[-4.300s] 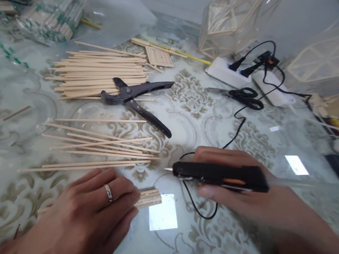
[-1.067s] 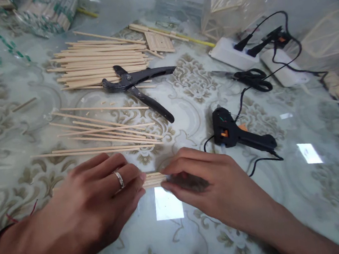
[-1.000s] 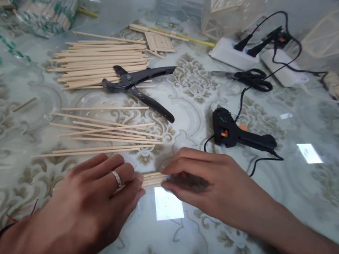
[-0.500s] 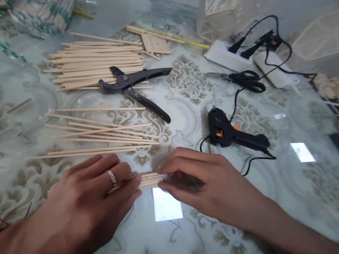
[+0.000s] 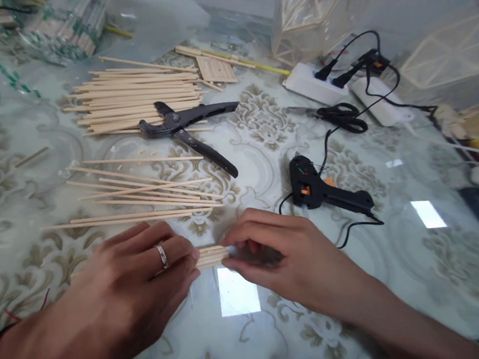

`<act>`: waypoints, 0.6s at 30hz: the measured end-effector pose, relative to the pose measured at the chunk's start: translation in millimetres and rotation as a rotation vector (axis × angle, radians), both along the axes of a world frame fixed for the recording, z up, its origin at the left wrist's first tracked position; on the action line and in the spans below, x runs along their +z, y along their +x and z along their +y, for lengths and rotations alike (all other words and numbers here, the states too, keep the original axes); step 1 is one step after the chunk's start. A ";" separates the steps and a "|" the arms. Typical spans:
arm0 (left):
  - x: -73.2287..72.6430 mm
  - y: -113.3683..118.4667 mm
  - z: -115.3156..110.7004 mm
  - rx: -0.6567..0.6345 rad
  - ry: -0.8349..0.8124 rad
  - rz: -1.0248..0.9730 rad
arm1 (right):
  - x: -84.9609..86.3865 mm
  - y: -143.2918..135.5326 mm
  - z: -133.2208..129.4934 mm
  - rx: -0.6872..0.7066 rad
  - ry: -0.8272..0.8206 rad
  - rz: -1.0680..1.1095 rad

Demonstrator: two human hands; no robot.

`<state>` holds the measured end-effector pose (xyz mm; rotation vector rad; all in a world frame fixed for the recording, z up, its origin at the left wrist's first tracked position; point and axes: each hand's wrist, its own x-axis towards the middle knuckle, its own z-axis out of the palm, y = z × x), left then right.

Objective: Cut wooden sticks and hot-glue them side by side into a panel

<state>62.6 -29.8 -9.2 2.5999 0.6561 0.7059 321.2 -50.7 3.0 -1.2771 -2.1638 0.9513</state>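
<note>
A small bundle of wooden sticks [image 5: 211, 256] lies side by side between my hands, near the front of the table. My left hand [image 5: 134, 283], with a ring on one finger, is closed over its left part and hides most of it. The thumb and fingertips of my right hand [image 5: 283, 255] pinch the right end of the same bundle. Just beyond my hands, several loose thin sticks [image 5: 150, 192] are spread on the table. A black hot glue gun [image 5: 309, 186] lies on its side beyond my right hand.
Black cutters [image 5: 185, 122] rest partly on a big pile of sticks [image 5: 134, 93]. Scissors [image 5: 342, 117] and a white power strip [image 5: 315, 84] with black cords lie at the right back. Behind them stands a stick frame [image 5: 311, 10] in clear plastic. A small stick panel [image 5: 216, 68] lies at the back.
The view has shifted slightly, so the things on the table appear a little lower and some further left. Both hands keep their hold on the stick bundle.
</note>
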 end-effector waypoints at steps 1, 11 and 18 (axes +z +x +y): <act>-0.5 0.1 -0.2 -0.001 -0.003 0.005 | -0.2 -0.1 0.2 0.000 0.006 0.005; 2.8 0.9 -1.6 -0.003 -0.003 0.006 | 0.7 -0.5 0.1 -0.012 0.002 -0.006; 3.6 -0.3 -1.7 -0.009 0.038 0.002 | 2.4 0.0 0.1 0.000 -0.008 -0.038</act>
